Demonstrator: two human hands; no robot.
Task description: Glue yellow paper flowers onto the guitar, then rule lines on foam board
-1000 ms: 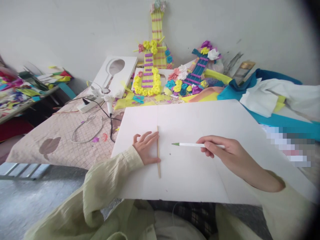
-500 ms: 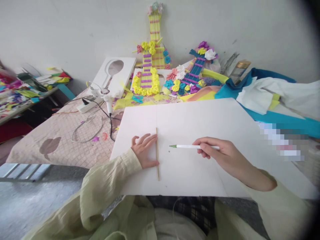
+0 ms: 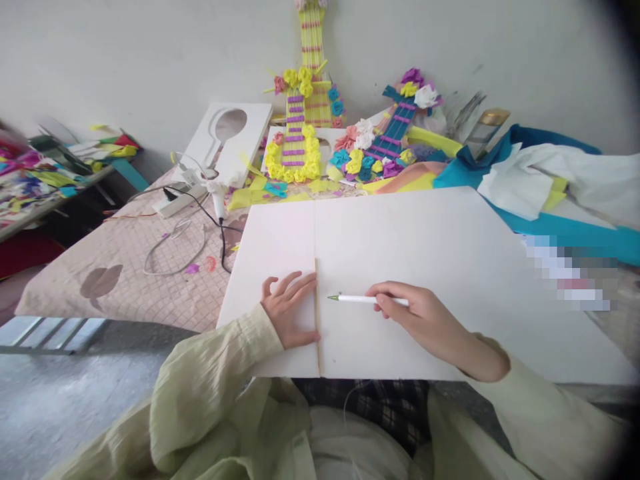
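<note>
1. The left hand (image 3: 290, 312) lies on a white board (image 3: 400, 247), its thumb and fingers spread well apart; the thumb tip and fingertips touch a thin wooden stick (image 3: 317, 310) without closing around it.
2. The stick lies flat on the board, pointing away from the person, with its near end at the board's near edge. A faint line on the board runs on from its far end.
3. The right hand (image 3: 413, 310) is clamped on a white pen (image 3: 353, 299), thumb and fingers together around the barrel.
4. The pen's green tip points left towards the stick, near it but apart; whether it touches the board cannot be told.
5. Beyond the board stand a yellow paper-flower guitar (image 3: 295, 148) and a blue one (image 3: 393, 137) with purple bands.
6. Left of these, a white panel (image 3: 205, 137) with a round-ended cutout leans back, with a power strip (image 3: 177, 202) and a white glue gun (image 3: 219, 202) before it on the patterned tablecloth (image 3: 145, 267).
7. Crumpled white paper (image 3: 595, 180) lies at the right.
</note>
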